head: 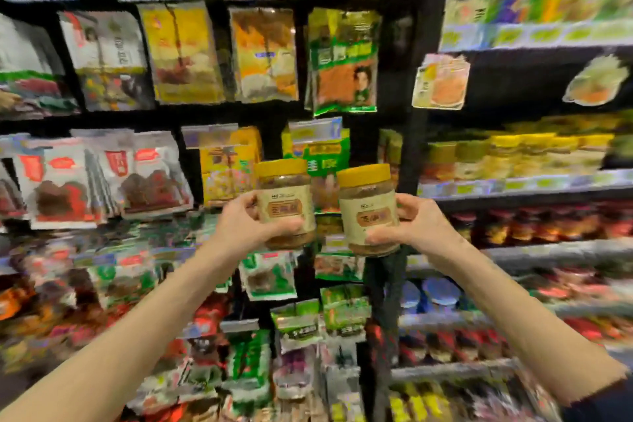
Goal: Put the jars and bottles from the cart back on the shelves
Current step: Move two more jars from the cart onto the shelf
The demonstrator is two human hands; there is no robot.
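two jars are held up side by side in the head view, one in each hand, in front of a wall of shop shelves. the left hand [245, 221] is wrapped around the left jar [286, 204], thumb across the lower front of its pale label and fingers curled behind. the right hand [416, 221] grips the right jar [370, 211] the same way from the other side, thumb low on the front. both jars stand upright, each with a yellow lid and brownish contents, and they sit just beside each other with a narrow gap between them; the right jar is a little lower. behind them hang rows of packets [263, 55] in yellow, green and red on a dark rack. to the right, past a black upright post [407, 147], a shelf [524, 183] carries a row of yellow-lidded jars [513, 154], well apart from the two in the hands. everything away from the hands is smeared and hard to read.
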